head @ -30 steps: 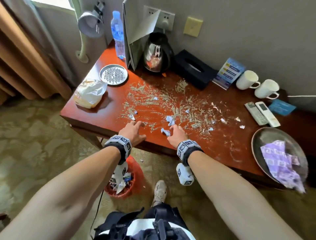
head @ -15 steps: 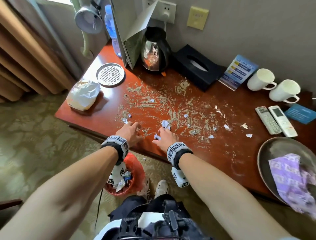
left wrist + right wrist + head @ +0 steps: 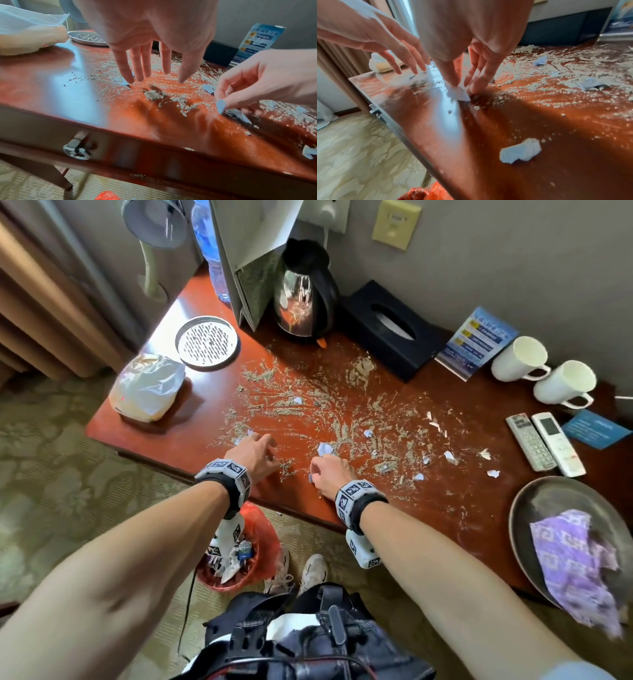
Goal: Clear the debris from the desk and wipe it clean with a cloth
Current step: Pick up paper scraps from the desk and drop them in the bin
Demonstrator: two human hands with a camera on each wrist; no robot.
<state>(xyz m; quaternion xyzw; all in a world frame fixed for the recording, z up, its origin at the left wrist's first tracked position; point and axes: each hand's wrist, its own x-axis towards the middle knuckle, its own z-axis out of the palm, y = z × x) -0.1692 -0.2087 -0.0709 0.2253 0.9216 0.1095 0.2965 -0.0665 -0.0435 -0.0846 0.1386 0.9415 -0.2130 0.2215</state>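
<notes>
Grey crumbs [image 3: 329, 412] and white paper scraps [image 3: 450, 456] litter the red-brown desk [image 3: 144, 436]. My right hand [image 3: 317, 474] sits near the front edge and pinches a small paper scrap [image 3: 458, 93] between thumb and fingers, low over the wood. Beside it, my left hand [image 3: 265, 451] is open. Its straight fingers [image 3: 127, 75] point down at another paper scrap [image 3: 121, 81]. A crumpled paper piece [image 3: 520, 151] lies close behind my right wrist. The purple patterned cloth [image 3: 575, 563] lies in a round metal tray [image 3: 534, 501] at the desk's right end.
A red-lined bin [image 3: 263, 529] with rubbish stands on the floor under the front edge. A kettle [image 3: 303, 292], black tissue box [image 3: 390, 333], two white mugs [image 3: 520, 357], two remotes [image 3: 544, 443], a perforated metal dish [image 3: 207, 342] and a plastic bag [image 3: 147, 386] ring the debris.
My right hand has shifted left toward the front edge and its fingers have closed on a paper scrap. My left hand has stayed at the debris's left side, fingers stretched.
</notes>
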